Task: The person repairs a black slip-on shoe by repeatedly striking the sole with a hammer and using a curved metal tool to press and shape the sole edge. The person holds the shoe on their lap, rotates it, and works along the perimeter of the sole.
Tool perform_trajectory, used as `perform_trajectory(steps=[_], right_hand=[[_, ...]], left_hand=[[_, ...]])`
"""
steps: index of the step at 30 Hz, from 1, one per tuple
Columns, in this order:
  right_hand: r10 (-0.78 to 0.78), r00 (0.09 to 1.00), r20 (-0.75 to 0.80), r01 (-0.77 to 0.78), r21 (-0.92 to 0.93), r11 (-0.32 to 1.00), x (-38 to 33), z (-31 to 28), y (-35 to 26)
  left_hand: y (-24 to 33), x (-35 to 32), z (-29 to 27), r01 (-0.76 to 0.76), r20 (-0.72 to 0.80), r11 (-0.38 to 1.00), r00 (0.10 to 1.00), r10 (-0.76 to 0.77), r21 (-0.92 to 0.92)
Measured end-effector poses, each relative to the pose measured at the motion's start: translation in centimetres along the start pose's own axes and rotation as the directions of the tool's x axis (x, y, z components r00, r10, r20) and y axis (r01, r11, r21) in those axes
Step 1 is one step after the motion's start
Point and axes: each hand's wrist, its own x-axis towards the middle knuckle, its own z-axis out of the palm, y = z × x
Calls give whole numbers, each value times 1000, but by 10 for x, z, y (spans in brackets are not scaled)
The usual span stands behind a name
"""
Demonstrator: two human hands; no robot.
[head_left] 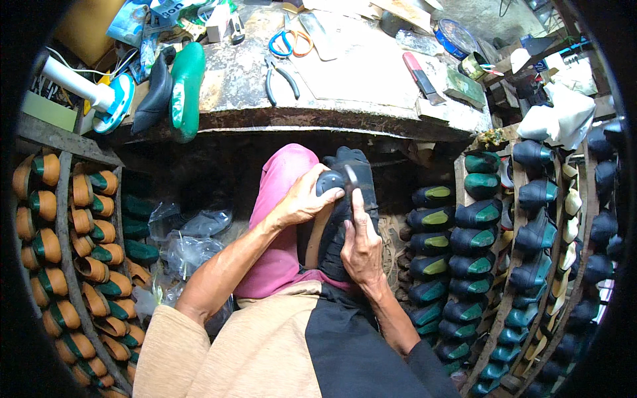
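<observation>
My left hand (307,198) is closed round a dark shoe (330,180) above my knees, its thumb pressed on the near side. Only the shoe's rounded dark end shows clearly. My right hand (362,251) is closed on a hammer-like tool, its index finger stretched up along it. The tool's shiny metal head (351,176) is smeared by motion and stands close beside the shoe's right side. Its handle is mostly hidden by my fingers. Between my legs runs a tan strip (320,233) whose kind I cannot make out.
Ahead is a worn workbench (232,86) with pliers (281,79), scissors (290,44), a red-handled knife (423,77) and a green shoe last (188,89). Brown shoes (48,245) fill the left rack; dark shoes (478,239) fill the right racks. Clear plastic bags (189,252) lie at left.
</observation>
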Motion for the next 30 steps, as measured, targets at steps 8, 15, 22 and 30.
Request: perform_trajectory(steps=[8, 15, 22, 30], right_hand=[[-432, 808, -401, 431, -97, 897, 4, 3, -5], [-252, 839, -483, 377, 181, 908, 3, 11, -7], [-98, 941, -324, 141, 111, 984, -3, 14, -15], [-119, 939, -321, 171, 138, 976, -1, 23, -5]], left_hand=[[-5, 1, 0, -23, -21, 999, 1000, 23, -24], [-5, 0, -3, -17, -13, 1000, 1000, 17, -17], [-4, -4, -2, -50, -10, 999, 999, 50, -12], [-7, -4, -4, -10, 17, 997, 1000, 9, 81]])
